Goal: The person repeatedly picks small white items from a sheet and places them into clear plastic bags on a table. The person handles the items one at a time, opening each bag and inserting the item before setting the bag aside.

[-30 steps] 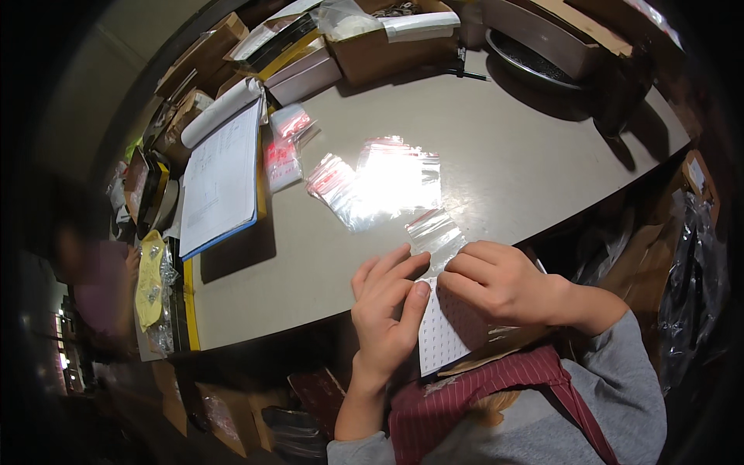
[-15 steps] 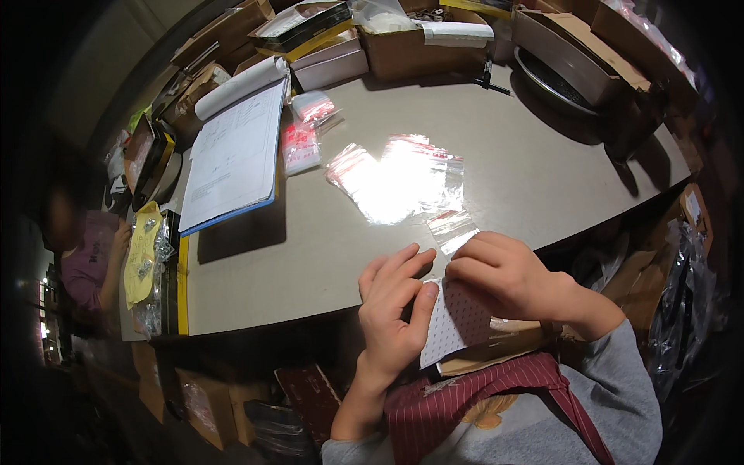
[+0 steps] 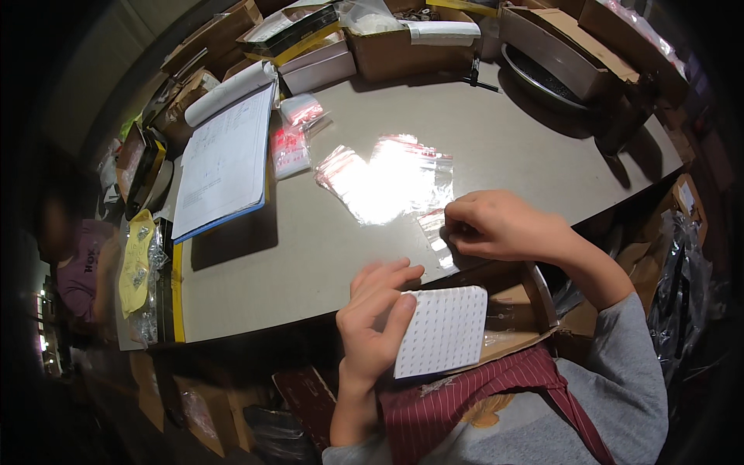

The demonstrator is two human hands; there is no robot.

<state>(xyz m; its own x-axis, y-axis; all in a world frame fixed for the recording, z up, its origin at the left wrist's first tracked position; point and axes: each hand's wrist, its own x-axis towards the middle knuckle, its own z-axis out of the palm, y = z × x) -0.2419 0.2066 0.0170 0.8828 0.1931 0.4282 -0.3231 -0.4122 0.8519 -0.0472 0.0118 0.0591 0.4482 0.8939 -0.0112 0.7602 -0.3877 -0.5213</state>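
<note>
My left hand (image 3: 374, 318) holds a white sheet of small stickers (image 3: 443, 331) by its left edge, just in front of the grey table's (image 3: 310, 256) near edge. My right hand (image 3: 496, 225) rests on the table with its fingertips pinched on a small clear plastic bag (image 3: 435, 236). A spread of clear zip bags with red strips (image 3: 387, 182) lies on the table just beyond that hand, glaring in the light.
An open notebook with a blue cover (image 3: 225, 159) lies at the left, with two more small bags (image 3: 294, 136) beside it. Cardboard boxes (image 3: 403, 46) and a dark metal pan (image 3: 542, 74) line the far edge. An open cardboard box (image 3: 519, 310) sits in my lap. Another person (image 3: 74, 263) is at far left.
My right hand has lifted off the sticker sheet and moved up onto the table to the small clear bag. The left hand still holds the sheet.
</note>
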